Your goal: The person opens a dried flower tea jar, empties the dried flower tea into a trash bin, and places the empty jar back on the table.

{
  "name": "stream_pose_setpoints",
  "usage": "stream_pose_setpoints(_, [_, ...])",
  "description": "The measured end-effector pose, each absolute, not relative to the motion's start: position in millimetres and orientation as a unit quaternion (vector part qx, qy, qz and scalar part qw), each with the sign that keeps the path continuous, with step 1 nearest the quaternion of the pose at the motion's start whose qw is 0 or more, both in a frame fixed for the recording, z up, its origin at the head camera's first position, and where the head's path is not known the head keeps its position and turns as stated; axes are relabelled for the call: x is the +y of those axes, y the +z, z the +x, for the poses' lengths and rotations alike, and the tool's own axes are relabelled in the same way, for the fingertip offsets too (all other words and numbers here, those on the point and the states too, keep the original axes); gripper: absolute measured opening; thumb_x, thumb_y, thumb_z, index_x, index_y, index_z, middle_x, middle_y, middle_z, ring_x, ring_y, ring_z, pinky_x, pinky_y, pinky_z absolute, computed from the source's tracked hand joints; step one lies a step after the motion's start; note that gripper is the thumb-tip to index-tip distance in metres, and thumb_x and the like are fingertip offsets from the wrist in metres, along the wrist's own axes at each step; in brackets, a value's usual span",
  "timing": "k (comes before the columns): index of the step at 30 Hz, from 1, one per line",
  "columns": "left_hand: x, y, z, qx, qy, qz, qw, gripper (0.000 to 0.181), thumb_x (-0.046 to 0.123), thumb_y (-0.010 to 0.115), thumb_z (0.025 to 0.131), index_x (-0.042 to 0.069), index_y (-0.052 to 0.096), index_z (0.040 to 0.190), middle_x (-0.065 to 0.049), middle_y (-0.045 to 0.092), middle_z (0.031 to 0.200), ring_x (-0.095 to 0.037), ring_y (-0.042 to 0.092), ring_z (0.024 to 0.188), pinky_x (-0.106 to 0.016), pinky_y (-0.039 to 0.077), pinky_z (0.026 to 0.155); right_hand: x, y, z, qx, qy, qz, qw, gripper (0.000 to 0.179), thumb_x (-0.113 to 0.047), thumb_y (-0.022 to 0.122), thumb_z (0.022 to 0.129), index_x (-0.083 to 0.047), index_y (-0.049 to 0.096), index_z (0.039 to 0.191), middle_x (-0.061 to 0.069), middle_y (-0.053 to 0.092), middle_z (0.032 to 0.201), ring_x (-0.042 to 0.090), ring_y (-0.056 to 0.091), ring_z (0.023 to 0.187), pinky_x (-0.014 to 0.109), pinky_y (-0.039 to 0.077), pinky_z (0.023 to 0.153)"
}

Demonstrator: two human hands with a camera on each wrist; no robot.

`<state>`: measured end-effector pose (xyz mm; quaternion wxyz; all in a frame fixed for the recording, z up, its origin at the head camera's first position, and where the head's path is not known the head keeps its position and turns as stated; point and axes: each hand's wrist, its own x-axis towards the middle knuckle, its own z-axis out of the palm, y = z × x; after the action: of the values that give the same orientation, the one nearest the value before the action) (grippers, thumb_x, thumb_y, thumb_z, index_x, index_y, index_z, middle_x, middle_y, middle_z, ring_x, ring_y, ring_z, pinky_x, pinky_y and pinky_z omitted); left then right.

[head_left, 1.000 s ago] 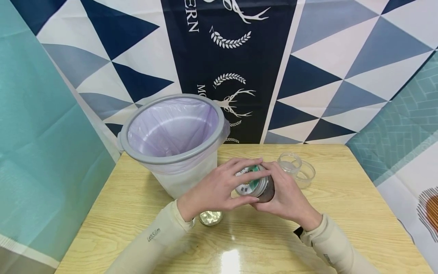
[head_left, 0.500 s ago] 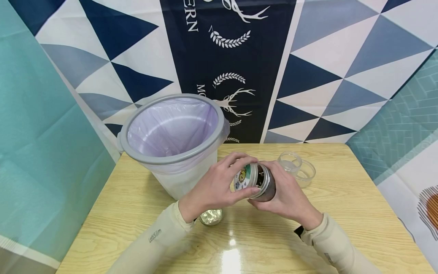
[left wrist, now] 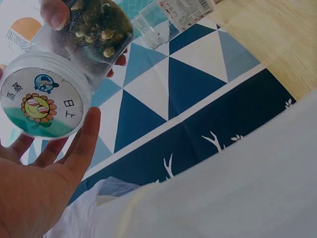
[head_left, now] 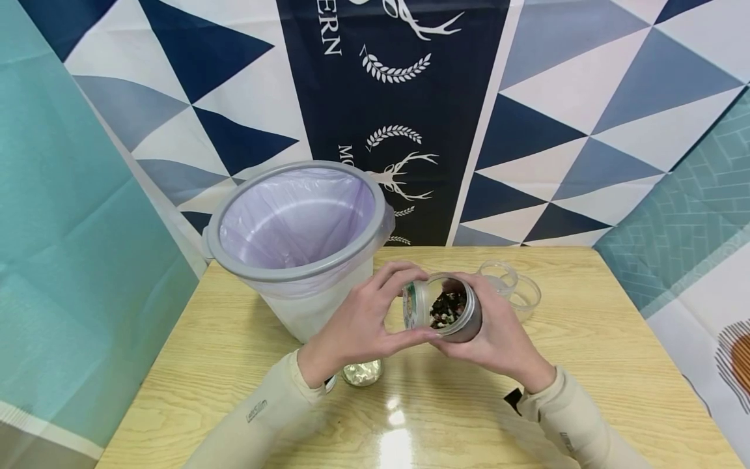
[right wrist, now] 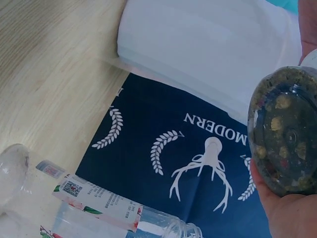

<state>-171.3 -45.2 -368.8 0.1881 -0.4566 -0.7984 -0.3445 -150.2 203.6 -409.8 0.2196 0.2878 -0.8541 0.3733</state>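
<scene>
A clear jar (head_left: 472,320) of dried tea, with dark leaves, yellowish buds and reddish bits, is tilted in my right hand (head_left: 508,333), its mouth toward me and to the left. Fingers and thumb of that hand wrap its side. My left hand (head_left: 364,320) grips the round screw lid (left wrist: 42,106) by its edge; a smiling sunflower and green band decorate its top. The lid stands on edge right beside the jar's mouth. In the right wrist view the bottom of the jar (right wrist: 283,136) shows the contents pressed against it.
A bin (head_left: 351,277) with a grey rim and purple liner stands left of my hands. Clear containers (head_left: 498,279) sit behind my right hand; one labelled jar (right wrist: 106,201) shows in the right wrist view. A round, foil-like gold thing (head_left: 362,373) sits near my left wrist.
The lid has come off the jar and moved left, turning on edge. The jar's mouth has tipped toward me, bringing the tea inside into view.
</scene>
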Motion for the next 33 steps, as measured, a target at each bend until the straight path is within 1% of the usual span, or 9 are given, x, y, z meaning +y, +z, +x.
stream_pose_setpoints(6, [-62.8, -375.1, -164.9, -0.778, -0.359, -0.465, 0.223, 0.08, 0.043, 0.091, 0.074, 0.011, 0.052, 0.136, -0.009, 0.055, 0.135, -0.019, 0.065, 0.113, -0.026, 0.055, 0.099, 203.0, -406.0, -148.5, -0.854, 0.378, 0.275, 0.227, 0.099, -0.021, 0.099, 0.057, -0.007, 0.053, 0.143, 0.005, 0.064, 0.127, 0.015, 0.061, 0.111, 0.02, 0.047, 0.096])
stream_pose_setpoints(10, [-78.6, -385.9, -157.6, -0.775, -0.355, -0.458, 0.253, 0.081, 0.044, 0.094, 0.071, 0.011, 0.052, 0.132, -0.01, 0.057, 0.133, -0.023, 0.065, 0.113, -0.034, 0.058, 0.097, 203.4, -402.2, -147.4, -0.85, 0.391, 0.266, 0.233, 0.099, -0.017, 0.1, 0.056, -0.008, 0.053, 0.143, 0.006, 0.064, 0.127, 0.015, 0.061, 0.112, 0.018, 0.046, 0.097])
stream_pose_setpoints(13, [-92.2, -394.9, -151.5, -0.779, -0.359, -0.448, 0.254, 0.081, 0.044, 0.094, 0.071, 0.012, 0.052, 0.132, -0.008, 0.058, 0.132, -0.024, 0.065, 0.115, -0.038, 0.058, 0.096, 204.2, -399.1, -147.4, -0.843, 0.404, 0.263, 0.238, 0.1, -0.012, 0.1, 0.055, -0.008, 0.053, 0.144, 0.008, 0.064, 0.128, 0.013, 0.061, 0.113, 0.015, 0.046, 0.097])
stream_pose_setpoints(18, [-118.8, -410.8, -141.6, -0.794, -0.363, -0.428, 0.234, 0.081, 0.045, 0.093, 0.073, 0.01, 0.054, 0.134, -0.007, 0.057, 0.132, -0.023, 0.063, 0.118, -0.037, 0.055, 0.1, 204.1, -395.1, -148.0, -0.837, 0.415, 0.26, 0.245, 0.103, -0.008, 0.099, 0.055, -0.007, 0.05, 0.146, 0.01, 0.064, 0.132, 0.009, 0.06, 0.118, 0.012, 0.045, 0.099])
stream_pose_setpoints(21, [-137.1, -418.3, -134.4, -0.81, -0.357, -0.413, 0.215, 0.082, 0.046, 0.093, 0.072, 0.008, 0.056, 0.135, -0.005, 0.058, 0.133, -0.022, 0.062, 0.12, -0.031, 0.053, 0.103, 203.8, -394.0, -148.4, -0.834, 0.417, 0.262, 0.249, 0.103, -0.007, 0.098, 0.055, -0.006, 0.049, 0.146, 0.01, 0.064, 0.132, 0.008, 0.059, 0.119, 0.013, 0.045, 0.1])
stream_pose_setpoints(25, [-161.5, -423.8, -129.1, -0.823, -0.376, -0.39, 0.174, 0.083, 0.037, 0.098, 0.068, 0.006, 0.057, 0.133, -0.005, 0.058, 0.135, -0.021, 0.059, 0.123, -0.024, 0.05, 0.106, 203.9, -390.8, -150.3, -0.824, 0.428, 0.268, 0.256, 0.103, -0.003, 0.097, 0.053, -0.006, 0.05, 0.146, 0.011, 0.064, 0.13, 0.009, 0.057, 0.12, 0.015, 0.043, 0.101])
stream_pose_setpoints(29, [-184.4, -431.1, -129.4, -0.827, -0.407, -0.364, 0.137, 0.082, 0.025, 0.101, 0.064, 0.006, 0.055, 0.13, -0.007, 0.058, 0.136, -0.02, 0.059, 0.123, -0.024, 0.052, 0.106, 204.2, -385.8, -151.5, -0.817, 0.437, 0.272, 0.261, 0.104, -0.001, 0.096, 0.053, -0.005, 0.05, 0.146, 0.013, 0.063, 0.13, 0.009, 0.056, 0.12, 0.017, 0.043, 0.102])
stream_pose_setpoints(31, [-196.1, -435.6, -130.1, -0.836, -0.412, -0.343, 0.12, 0.083, 0.023, 0.101, 0.064, 0.007, 0.053, 0.129, -0.005, 0.059, 0.137, -0.019, 0.061, 0.123, -0.024, 0.051, 0.106, 204.0, -383.0, -151.3, -0.814, 0.444, 0.272, 0.258, 0.105, 0.0, 0.096, 0.054, -0.004, 0.048, 0.147, 0.014, 0.063, 0.131, 0.008, 0.058, 0.12, 0.017, 0.044, 0.103])
stream_pose_setpoints(33, [-207.5, -440.7, -131.3, -0.851, -0.406, -0.318, 0.103, 0.083, 0.026, 0.101, 0.064, 0.009, 0.051, 0.128, -0.003, 0.061, 0.137, -0.017, 0.062, 0.123, -0.021, 0.049, 0.108, 204.1, -380.5, -151.2, -0.812, 0.449, 0.269, 0.258, 0.104, 0.0, 0.096, 0.055, -0.004, 0.048, 0.147, 0.014, 0.064, 0.131, 0.007, 0.06, 0.119, 0.016, 0.045, 0.103])
